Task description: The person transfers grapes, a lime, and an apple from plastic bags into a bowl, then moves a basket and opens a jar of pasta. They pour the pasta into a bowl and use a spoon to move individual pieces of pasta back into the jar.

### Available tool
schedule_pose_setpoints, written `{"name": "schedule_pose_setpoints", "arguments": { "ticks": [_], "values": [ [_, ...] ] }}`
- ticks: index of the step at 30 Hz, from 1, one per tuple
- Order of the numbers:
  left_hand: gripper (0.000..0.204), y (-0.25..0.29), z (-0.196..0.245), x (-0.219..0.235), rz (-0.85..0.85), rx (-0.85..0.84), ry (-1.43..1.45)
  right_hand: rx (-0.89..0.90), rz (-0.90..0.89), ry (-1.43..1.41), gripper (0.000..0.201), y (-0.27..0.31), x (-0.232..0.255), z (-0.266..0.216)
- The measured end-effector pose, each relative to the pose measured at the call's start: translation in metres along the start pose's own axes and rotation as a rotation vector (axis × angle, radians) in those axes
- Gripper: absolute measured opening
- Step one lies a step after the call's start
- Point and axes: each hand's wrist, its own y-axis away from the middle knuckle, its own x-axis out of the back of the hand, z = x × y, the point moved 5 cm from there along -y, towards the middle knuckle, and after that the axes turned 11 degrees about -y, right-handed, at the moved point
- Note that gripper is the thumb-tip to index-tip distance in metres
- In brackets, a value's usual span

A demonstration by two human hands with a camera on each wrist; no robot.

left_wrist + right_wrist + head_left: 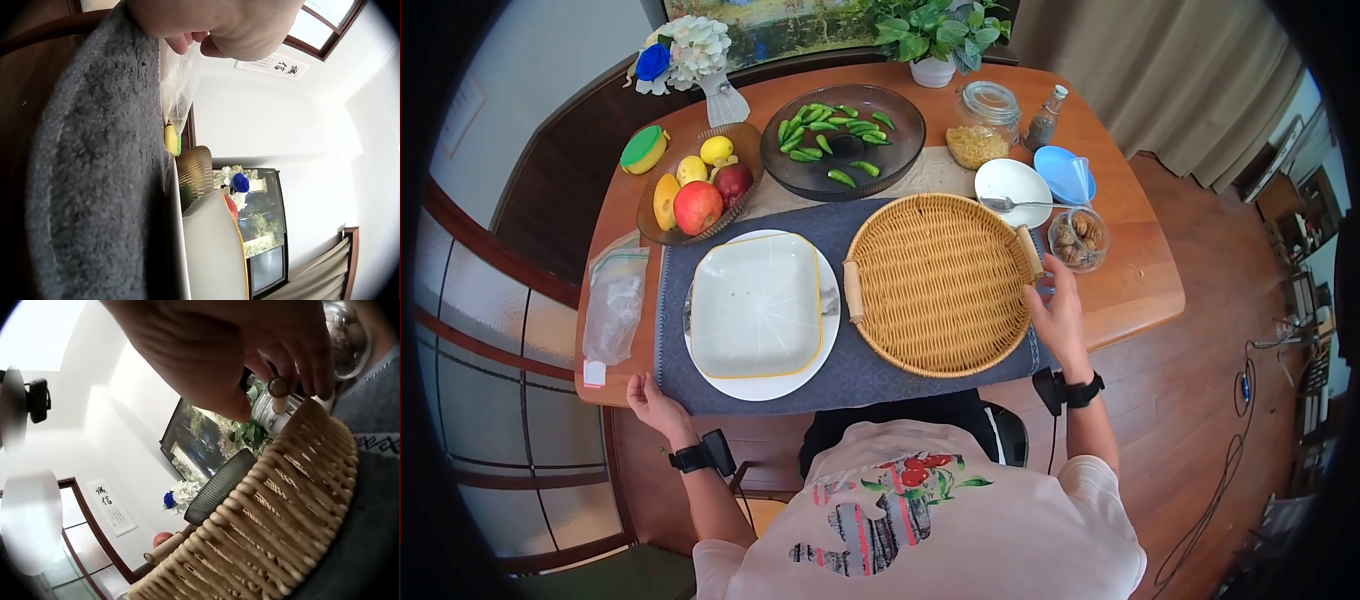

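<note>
My right hand (1060, 315) is at the right side of a round wicker tray (940, 290), its fingers beside the wooden handle (1030, 253). In the right wrist view, the thumb stands apart from the fingers, with the end of that handle (278, 386) showing between them. My left hand (660, 408) is loosely curled at the table's front left edge, holding nothing. Nearest to it are a clear plastic bag (613, 305) and a white square dish (755, 310) with a yellow rim, which sits on a round white plate (772, 388).
Behind stand a fruit bowl (652, 215), a dark bowl of green peppers (900, 110) and a pasta jar (988, 115). A white bowl (1005, 180) with a fork, a blue bowl (1060, 165) and a glass of walnuts (1080, 240) are at right. A grey mat (850, 390) lies underneath.
</note>
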Motion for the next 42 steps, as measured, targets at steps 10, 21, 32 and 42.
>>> {"name": "schedule_pose_setpoints", "arguments": {
  "ticks": [10,21,32,42],
  "values": [
    [0.016,0.0,0.007,-0.004,-0.046,0.044,0.085,-0.184,-0.216,0.27,0.026,-0.037,-0.008,0.041],
    [0.015,0.042,0.106,-0.035,-0.211,-0.072,0.176,-0.218,0.136,-0.73,0.023,-0.016,0.0,-0.027],
    [0.038,0.221,0.134,-0.166,-1.223,1.181,0.58,0.209,0.266,-0.699,0.012,-0.034,0.034,-0.113],
    [0.039,0.241,0.153,-0.236,-1.173,1.226,0.792,0.726,0.3,-0.417,0.021,0.007,0.025,-0.17]
  ]
}}
